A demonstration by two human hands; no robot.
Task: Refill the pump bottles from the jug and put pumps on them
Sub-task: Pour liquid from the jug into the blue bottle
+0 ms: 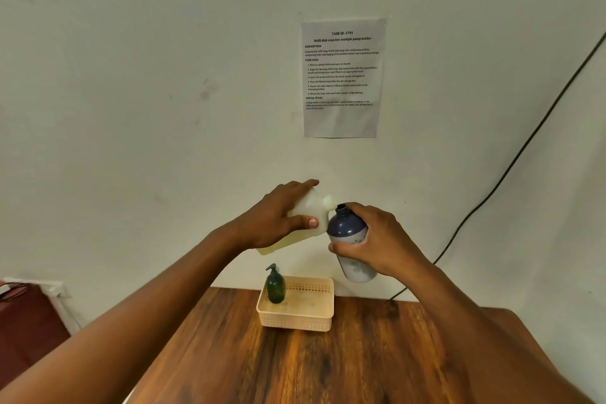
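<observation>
I see both hands raised in front of the wall, well above the basket that sits on the wooden table. My left hand wraps around the pale jug, with the thumb pressed on its near face and the fingers laid over the top. The jug is tipped toward the right, and yellowish liquid shows in its lower part, below the hand. Its spout meets the open mouth of the blue-topped bottle, which has no pump on it. My right hand grips that bottle around its middle, with the fingers curled round the far side and the thumb across the front. The bottle leans with its neck toward the jug, and its pale lower half hangs above the right rear corner of the basket. I cannot tell how much liquid is in it.

Inside the basket, in its left rear corner, a dark green bottle stands upright with its pump fitted. Above the basket, high on the wall, hangs a printed sheet. To the right of the basket, a black cable runs diagonally down the wall toward the table edge.
</observation>
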